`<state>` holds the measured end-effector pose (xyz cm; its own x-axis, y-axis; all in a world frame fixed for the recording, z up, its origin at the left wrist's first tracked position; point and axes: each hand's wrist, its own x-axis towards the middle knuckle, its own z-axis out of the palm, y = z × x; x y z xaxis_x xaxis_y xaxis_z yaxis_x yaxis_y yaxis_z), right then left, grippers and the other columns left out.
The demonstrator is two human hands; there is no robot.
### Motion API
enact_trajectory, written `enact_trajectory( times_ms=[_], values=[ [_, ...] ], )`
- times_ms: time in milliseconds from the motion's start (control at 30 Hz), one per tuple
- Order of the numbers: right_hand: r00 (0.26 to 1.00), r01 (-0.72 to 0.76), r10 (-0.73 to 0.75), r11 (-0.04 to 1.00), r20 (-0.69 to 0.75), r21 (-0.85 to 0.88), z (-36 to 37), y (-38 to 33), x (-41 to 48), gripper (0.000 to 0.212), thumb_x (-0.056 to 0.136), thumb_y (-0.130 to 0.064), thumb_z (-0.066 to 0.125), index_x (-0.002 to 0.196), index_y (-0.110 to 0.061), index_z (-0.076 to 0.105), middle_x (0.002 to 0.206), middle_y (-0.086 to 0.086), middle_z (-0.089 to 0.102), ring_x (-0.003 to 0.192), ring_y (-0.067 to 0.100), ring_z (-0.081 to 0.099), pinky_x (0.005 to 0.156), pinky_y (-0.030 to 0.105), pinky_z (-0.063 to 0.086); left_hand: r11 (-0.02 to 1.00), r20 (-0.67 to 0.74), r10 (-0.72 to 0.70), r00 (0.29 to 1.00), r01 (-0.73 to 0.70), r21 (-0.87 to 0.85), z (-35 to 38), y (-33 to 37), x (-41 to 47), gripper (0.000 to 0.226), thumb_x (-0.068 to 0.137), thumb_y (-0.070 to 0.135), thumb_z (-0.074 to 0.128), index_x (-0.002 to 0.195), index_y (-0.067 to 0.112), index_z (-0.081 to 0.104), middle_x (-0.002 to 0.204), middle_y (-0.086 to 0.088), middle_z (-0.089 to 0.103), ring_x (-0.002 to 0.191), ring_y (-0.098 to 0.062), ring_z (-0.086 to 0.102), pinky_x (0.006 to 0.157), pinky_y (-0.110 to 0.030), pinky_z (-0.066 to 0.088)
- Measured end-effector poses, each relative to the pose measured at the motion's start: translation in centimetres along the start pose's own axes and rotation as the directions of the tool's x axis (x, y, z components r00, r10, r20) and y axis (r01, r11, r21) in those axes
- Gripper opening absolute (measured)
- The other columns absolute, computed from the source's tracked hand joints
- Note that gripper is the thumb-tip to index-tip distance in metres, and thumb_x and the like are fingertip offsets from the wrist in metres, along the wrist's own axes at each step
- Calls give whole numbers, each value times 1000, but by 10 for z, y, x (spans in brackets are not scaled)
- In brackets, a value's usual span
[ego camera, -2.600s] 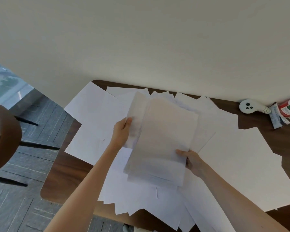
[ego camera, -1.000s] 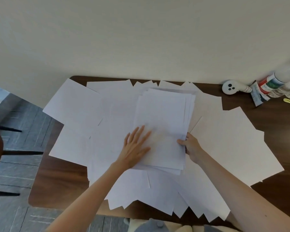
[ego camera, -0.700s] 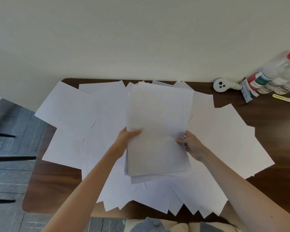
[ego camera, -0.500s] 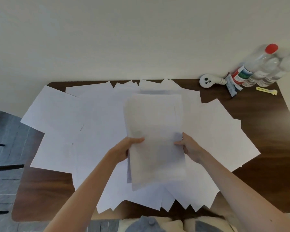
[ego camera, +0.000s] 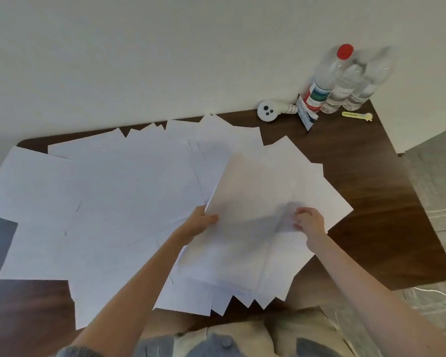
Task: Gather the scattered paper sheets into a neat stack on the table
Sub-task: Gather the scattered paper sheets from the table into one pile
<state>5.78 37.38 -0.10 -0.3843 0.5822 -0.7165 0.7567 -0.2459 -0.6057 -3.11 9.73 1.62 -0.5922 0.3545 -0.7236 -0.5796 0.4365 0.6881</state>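
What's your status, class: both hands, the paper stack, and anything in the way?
Left hand pinching gathered stack at its left edge. Right hand on loose sheets, grip blurred. Bottles far corner, clear of work.

Matt white paper sheets (ego camera: 129, 181) on a glossy dark wood table (ego camera: 371, 202) — clear plastic bottles (ego camera: 345, 78).

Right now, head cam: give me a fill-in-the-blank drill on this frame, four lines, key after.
1. The left hand pinches the left edge of the gathered stack with its ____ on top.
2. The bottle nearest the wall has a ____ cap.
3. The yellow cutter lies at the table's far ____ corner.
4. The loose sheets are ____ in colour.

Missing words: thumb; red; right; white
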Motion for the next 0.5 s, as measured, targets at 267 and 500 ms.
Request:
enact_trajectory(
  times_ms=[267, 500],
  values=[
    [975, -214, 203, 965, 86, 154, -6, -23, 4, 15, 88, 10, 56, 80, -2, 58, 73, 12, 57, 62, 22, 57, 79, 34, 56, 876, -149, 36, 988, 40, 481, 22, 24, 31, 50, 74, 25, 68, 122, 10, 64, 110, -12, 68, 107, -31, 64, 86, -35, 51],
    [977, -178, 158, 973, 144, 144, -3, -24, 8, 24, 84, 7, 60, 65, -6, 52, 61, 8, 46, 44, 15, 43, 40, 18, 43, 772, -499, 143, 855, 219, 596, 41, 13, 36, 37, 96, 31, 52, 119, 1, 54, 122, -17, 46, 114, -35, 49, 84, -43, 44]
  ],
)
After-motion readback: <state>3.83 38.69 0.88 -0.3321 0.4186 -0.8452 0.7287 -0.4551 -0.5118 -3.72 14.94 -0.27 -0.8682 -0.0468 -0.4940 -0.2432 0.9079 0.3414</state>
